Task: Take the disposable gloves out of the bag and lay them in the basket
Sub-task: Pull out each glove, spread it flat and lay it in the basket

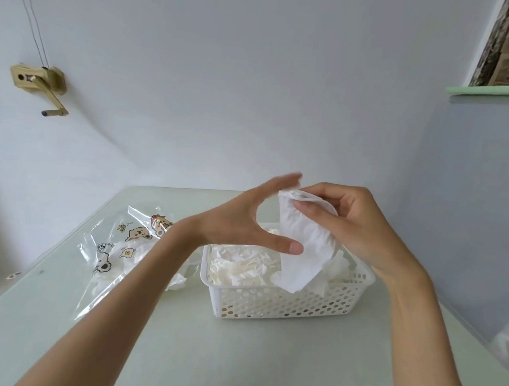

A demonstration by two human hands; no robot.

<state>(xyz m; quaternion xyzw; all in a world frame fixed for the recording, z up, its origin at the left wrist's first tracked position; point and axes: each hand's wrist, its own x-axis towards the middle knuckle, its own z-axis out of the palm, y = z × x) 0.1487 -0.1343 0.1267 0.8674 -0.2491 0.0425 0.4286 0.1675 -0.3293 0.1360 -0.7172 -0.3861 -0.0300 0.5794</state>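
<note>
A white disposable glove (pixel 303 245) hangs above the white perforated basket (pixel 285 303), its lower end reaching down to the basket's front rim. My right hand (pixel 354 227) pinches the glove's top edge between thumb and fingers. My left hand (pixel 246 222) is beside the glove with fingers straight and spread; its thumb tip touches the glove's left side. Several crumpled white gloves (pixel 243 266) lie inside the basket. A clear plastic bag (pixel 120 250) printed with cartoon figures lies on the table to the left, with white gloves showing through it.
The pale green table (pixel 180 351) stands against a white wall. A brass crank fitting (pixel 43 84) is fixed to the wall at upper left. A crinkled clear plastic item (pixel 507 345) sits at the right edge beyond the table.
</note>
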